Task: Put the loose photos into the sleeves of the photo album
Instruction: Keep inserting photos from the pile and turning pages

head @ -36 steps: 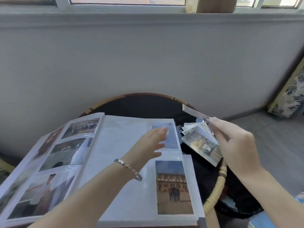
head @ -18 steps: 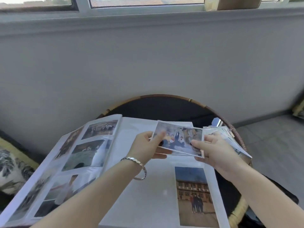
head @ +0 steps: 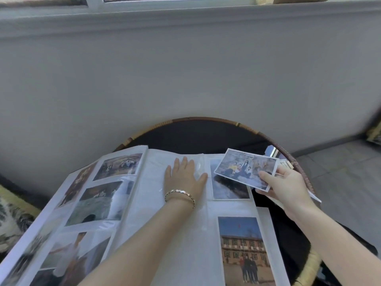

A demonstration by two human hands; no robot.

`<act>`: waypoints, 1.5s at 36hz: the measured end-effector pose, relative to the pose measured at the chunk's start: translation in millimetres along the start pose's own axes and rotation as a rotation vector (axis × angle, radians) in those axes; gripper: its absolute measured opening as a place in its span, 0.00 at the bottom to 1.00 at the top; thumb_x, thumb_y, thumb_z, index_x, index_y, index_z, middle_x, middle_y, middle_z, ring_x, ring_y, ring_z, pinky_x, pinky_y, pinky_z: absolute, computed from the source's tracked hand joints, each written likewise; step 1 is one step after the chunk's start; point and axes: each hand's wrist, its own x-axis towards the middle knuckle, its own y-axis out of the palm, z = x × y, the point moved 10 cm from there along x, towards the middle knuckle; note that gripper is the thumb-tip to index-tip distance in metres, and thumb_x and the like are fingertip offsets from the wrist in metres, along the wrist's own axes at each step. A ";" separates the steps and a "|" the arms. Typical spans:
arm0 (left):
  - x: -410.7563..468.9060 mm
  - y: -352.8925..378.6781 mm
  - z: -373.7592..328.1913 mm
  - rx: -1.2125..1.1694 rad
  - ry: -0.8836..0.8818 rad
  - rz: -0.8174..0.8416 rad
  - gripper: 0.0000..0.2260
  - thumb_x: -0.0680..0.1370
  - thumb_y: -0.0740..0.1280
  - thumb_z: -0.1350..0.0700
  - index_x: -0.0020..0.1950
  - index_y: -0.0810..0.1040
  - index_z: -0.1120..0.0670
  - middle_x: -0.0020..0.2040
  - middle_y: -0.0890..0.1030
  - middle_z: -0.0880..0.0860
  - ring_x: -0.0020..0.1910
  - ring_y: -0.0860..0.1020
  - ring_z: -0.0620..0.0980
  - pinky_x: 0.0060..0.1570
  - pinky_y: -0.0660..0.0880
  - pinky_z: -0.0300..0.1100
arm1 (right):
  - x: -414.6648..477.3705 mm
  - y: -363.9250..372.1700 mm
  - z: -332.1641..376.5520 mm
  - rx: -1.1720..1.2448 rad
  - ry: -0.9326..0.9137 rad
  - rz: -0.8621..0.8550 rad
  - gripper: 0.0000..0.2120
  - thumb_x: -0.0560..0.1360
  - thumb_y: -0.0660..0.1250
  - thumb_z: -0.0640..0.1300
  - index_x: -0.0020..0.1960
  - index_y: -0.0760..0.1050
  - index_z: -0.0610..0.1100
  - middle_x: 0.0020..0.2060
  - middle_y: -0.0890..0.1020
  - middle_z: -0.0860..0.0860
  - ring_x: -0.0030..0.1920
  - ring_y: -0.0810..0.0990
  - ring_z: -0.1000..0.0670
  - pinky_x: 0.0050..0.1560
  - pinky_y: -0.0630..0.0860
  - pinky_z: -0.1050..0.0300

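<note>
Currently: one photo (head: 245, 169) in hand, not yet sleeved; it hovers over the right page of the album (head: 181, 240).
Left hand (head: 183, 178): flat, fingers straight, pressing the page.
Right hand (head: 288, 186): pinches the photo's corner.
Next: likely open the empty sleeve (head: 199, 166) by the thumb; slide in square.
Table (head: 195, 135): round, dark, cane-rimmed.
Room: grey wall (head: 185, 79); window (head: 94, 2) above; tiled floor (head: 340, 172).

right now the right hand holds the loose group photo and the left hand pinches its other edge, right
Not quite. The right hand does hold the loose group photo, but the left hand lies flat on the album page, apart from the photo; the head view shows it.
</note>
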 end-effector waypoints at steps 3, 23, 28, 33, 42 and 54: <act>0.0 -5.5 1.8 -0.097 -0.020 -0.050 0.20 0.80 0.53 0.47 0.70 0.65 0.51 0.74 0.62 0.49 0.75 0.53 0.48 0.73 0.46 0.48 | 3.0 3.6 3.4 -0.041 -0.043 0.018 0.11 0.75 0.65 0.31 0.41 0.77 0.45 0.36 0.83 0.50 0.34 0.82 0.51 0.37 0.81 0.54; -17.6 -30.6 -0.6 -0.537 0.069 -0.335 0.07 0.76 0.65 0.59 0.38 0.74 0.59 0.45 0.81 0.56 0.49 0.78 0.53 0.46 0.70 0.43 | 10.7 61.0 8.2 -0.313 -0.078 0.223 0.05 0.74 0.67 0.33 0.43 0.78 0.41 0.39 0.83 0.44 0.36 0.82 0.50 0.33 0.82 0.55; -18.8 -32.2 -7.3 -0.553 0.148 -0.351 0.09 0.76 0.65 0.60 0.37 0.72 0.59 0.39 0.79 0.56 0.45 0.77 0.53 0.43 0.73 0.48 | 18.7 78.5 4.7 -0.342 -0.026 0.298 0.07 0.73 0.68 0.33 0.39 0.78 0.42 0.34 0.81 0.50 0.35 0.81 0.52 0.34 0.82 0.55; -19.4 -33.1 -9.4 -0.556 0.179 -0.362 0.08 0.77 0.64 0.60 0.37 0.72 0.60 0.40 0.79 0.57 0.45 0.78 0.54 0.43 0.72 0.45 | 18.5 106.6 -3.6 -0.338 0.050 0.380 0.06 0.76 0.64 0.34 0.50 0.77 0.32 0.41 0.83 0.41 0.34 0.82 0.53 0.28 0.78 0.63; -22.0 -36.2 -7.8 -0.482 0.121 -0.236 0.09 0.79 0.62 0.55 0.44 0.76 0.58 0.45 0.79 0.54 0.46 0.76 0.51 0.46 0.73 0.45 | 34.4 106.5 -8.9 -0.497 0.054 0.370 0.10 0.77 0.62 0.36 0.51 0.75 0.28 0.39 0.76 0.41 0.38 0.78 0.48 0.35 0.80 0.61; -77.3 -8.3 48.0 0.162 -0.080 0.113 0.38 0.76 0.42 0.33 0.76 0.36 0.56 0.75 0.33 0.59 0.74 0.33 0.55 0.70 0.33 0.46 | 39.6 117.2 -3.6 -0.415 0.035 0.298 0.06 0.71 0.72 0.35 0.47 0.78 0.38 0.36 0.80 0.47 0.32 0.80 0.49 0.36 0.80 0.62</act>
